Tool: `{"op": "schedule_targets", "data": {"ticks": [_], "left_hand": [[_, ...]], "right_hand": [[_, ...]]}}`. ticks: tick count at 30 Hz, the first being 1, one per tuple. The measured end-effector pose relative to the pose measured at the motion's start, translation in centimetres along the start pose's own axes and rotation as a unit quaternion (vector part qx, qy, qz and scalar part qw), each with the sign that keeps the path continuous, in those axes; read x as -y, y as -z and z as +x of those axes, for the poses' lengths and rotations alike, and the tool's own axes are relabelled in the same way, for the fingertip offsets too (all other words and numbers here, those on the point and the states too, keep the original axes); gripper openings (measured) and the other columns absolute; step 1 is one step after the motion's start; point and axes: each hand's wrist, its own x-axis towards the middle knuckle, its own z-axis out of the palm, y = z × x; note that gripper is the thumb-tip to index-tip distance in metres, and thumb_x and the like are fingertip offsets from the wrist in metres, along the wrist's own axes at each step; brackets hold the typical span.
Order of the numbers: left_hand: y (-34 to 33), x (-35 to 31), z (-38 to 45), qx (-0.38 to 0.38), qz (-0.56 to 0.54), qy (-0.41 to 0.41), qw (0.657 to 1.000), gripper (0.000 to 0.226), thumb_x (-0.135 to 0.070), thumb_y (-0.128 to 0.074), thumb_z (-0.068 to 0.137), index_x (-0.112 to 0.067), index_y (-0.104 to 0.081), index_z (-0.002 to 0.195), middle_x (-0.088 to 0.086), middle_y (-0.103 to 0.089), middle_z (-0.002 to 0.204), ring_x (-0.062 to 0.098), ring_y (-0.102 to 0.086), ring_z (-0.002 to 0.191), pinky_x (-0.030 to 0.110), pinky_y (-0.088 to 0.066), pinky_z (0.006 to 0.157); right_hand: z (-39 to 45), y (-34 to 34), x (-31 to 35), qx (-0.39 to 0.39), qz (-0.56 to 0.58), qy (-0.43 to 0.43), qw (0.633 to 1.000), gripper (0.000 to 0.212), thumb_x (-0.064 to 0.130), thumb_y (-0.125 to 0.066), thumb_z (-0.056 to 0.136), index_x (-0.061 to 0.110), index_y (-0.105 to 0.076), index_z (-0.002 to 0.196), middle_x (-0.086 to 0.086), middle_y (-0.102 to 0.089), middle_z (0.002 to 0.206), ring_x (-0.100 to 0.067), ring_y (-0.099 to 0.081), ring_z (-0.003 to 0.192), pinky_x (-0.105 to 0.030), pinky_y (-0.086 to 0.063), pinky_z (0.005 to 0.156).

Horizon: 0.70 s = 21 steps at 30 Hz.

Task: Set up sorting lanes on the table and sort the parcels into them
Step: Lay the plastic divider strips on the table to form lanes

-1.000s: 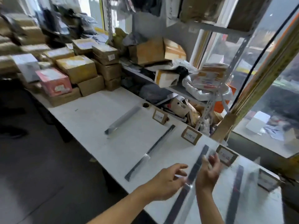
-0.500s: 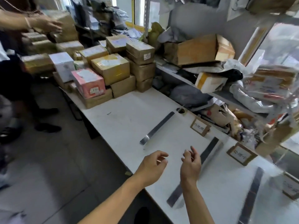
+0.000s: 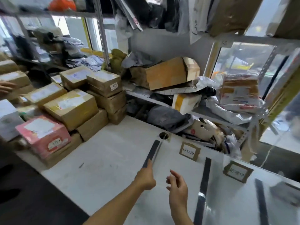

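Where shelf [image 3: 211, 114] sags, pkgs [image 3: 186, 101] piled, maybe spilling.

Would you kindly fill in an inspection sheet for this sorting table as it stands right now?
Surface: white table, scuffed, bare in the middle.
Job's things: three dark flat divider strips lie as lanes; two cardboard-framed label cards stand at the far edge; stacked brown cardboard parcels and a pink box wait unsorted at the left.
Clutter: round hole in the table.
Hands: left hand points a finger onto the leftmost strip; right hand is open, empty.
Cables: nothing seen.
Surroundings: metal shelving crammed with bags and boxes; another person's hand at the left edge.
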Motion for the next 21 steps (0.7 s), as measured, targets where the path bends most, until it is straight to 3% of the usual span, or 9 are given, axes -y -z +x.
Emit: {"op": "schedule_targets", "data": {"ticks": [2, 5, 8, 10, 12, 15, 17, 19, 21], "left_hand": [[-0.1, 1.0, 1.6, 0.029, 0.002, 0.008, 1.000, 0.091, -0.013, -0.054, 0.094, -0.027, 0.007, 0.159, 0.012, -0.047, 0.148, 0.029, -0.054, 0.128, 0.034, -0.048, 0.102], [0.6, 2.7, 2.8, 0.047, 0.005, -0.021, 0.999, 0.065, -0.021, -0.043, 0.096, -0.025, -0.021, 0.157, 0.011, -0.049, 0.148, 0.029, -0.053, 0.128, 0.034, -0.045, 0.106], [2.0, 4.1, 2.2, 0.028, -0.021, -0.067, 0.997, 0.043, -0.028, -0.039, 0.100, -0.023, -0.050, 0.142, 0.005, -0.059, 0.140, 0.025, -0.059, 0.120, 0.028, -0.047, 0.096], [3.4, 4.6, 1.0, 0.026, -0.033, -0.118, 0.992, 0.038, -0.032, -0.041, 0.101, -0.026, -0.057, 0.135, 0.001, -0.063, 0.134, 0.022, -0.062, 0.114, 0.024, -0.045, 0.086], [5.0, 4.8, -0.8, 0.030, -0.032, -0.167, 0.985, 0.037, -0.033, -0.043, 0.101, -0.030, -0.058, 0.135, -0.002, -0.065, 0.132, 0.021, -0.064, 0.113, 0.024, -0.046, 0.086], [6.9, 4.5, -4.5, 0.043, -0.007, -0.259, 0.965, 0.039, -0.028, -0.042, 0.101, -0.035, -0.055, 0.137, -0.003, -0.066, 0.132, 0.019, -0.064, 0.115, 0.022, -0.048, 0.090], [7.5, 4.2, -6.8, 0.045, 0.021, -0.316, 0.948, 0.040, -0.029, -0.040, 0.103, -0.037, -0.050, 0.141, 0.000, -0.068, 0.128, 0.021, -0.065, 0.112, 0.026, -0.049, 0.090], [7.7, 3.5, -9.1, 0.042, 0.048, -0.351, 0.934, 0.044, -0.029, -0.040, 0.104, -0.038, -0.043, 0.147, 0.004, -0.070, 0.121, 0.024, -0.067, 0.103, 0.031, -0.052, 0.088], [7.4, 2.6, -11.6, 0.061, 0.058, -0.383, 0.920, 0.046, -0.029, -0.040, 0.103, -0.039, -0.040, 0.148, 0.005, -0.071, 0.116, 0.024, -0.067, 0.098, 0.033, -0.054, 0.086]], "right_hand": [[-0.3, -0.4, -0.2, -0.031, 0.017, -0.008, 0.999, 0.018, 0.011, -0.056, 0.103, 0.016, -0.069, 0.113, -0.009, -0.071, 0.096, -0.022, -0.066, 0.092, -0.035, -0.053, 0.076], [-0.2, -1.5, -0.8, -0.053, 0.018, -0.041, 0.998, 0.020, 0.007, -0.058, 0.101, 0.009, -0.069, 0.118, -0.010, -0.071, 0.094, -0.022, -0.063, 0.086, -0.033, -0.049, 0.069], [-0.8, -3.2, -0.9, -0.030, -0.004, -0.078, 0.996, 0.038, 0.019, -0.062, 0.101, 0.012, -0.056, 0.138, -0.004, -0.065, 0.105, -0.019, -0.062, 0.093, -0.034, -0.053, 0.077], [-1.3, -4.5, -0.3, -0.016, 0.004, -0.101, 0.995, 0.064, 0.031, -0.066, 0.099, 0.020, -0.035, 0.154, -0.001, -0.058, 0.118, -0.021, -0.060, 0.105, -0.039, -0.053, 0.091], [-1.7, -5.6, 0.9, 0.011, 0.044, -0.122, 0.992, 0.085, 0.041, -0.067, 0.096, 0.029, -0.014, 0.162, -0.001, -0.048, 0.131, -0.025, -0.052, 0.122, -0.045, -0.047, 0.104], [-2.2, -6.2, 3.1, 0.039, 0.127, -0.121, 0.984, 0.109, 0.059, -0.069, 0.078, 0.043, 0.001, 0.161, 0.000, -0.045, 0.145, -0.030, -0.047, 0.137, -0.053, -0.046, 0.108], [-2.8, -5.6, 4.8, 0.036, 0.151, -0.107, 0.982, 0.117, 0.067, -0.068, 0.066, 0.051, 0.003, 0.158, 0.001, -0.043, 0.149, -0.032, -0.051, 0.134, -0.055, -0.053, 0.098], [-3.6, -4.8, 5.6, 0.005, 0.167, -0.082, 0.983, 0.115, 0.069, -0.067, 0.066, 0.053, 0.001, 0.157, 0.004, -0.041, 0.148, -0.029, -0.050, 0.132, -0.050, -0.055, 0.089], [-4.6, -3.1, 5.9, -0.038, 0.199, -0.048, 0.978, 0.120, 0.076, -0.075, 0.060, 0.050, -0.012, 0.157, 0.010, -0.037, 0.149, -0.025, -0.041, 0.139, -0.052, -0.048, 0.099]]}}
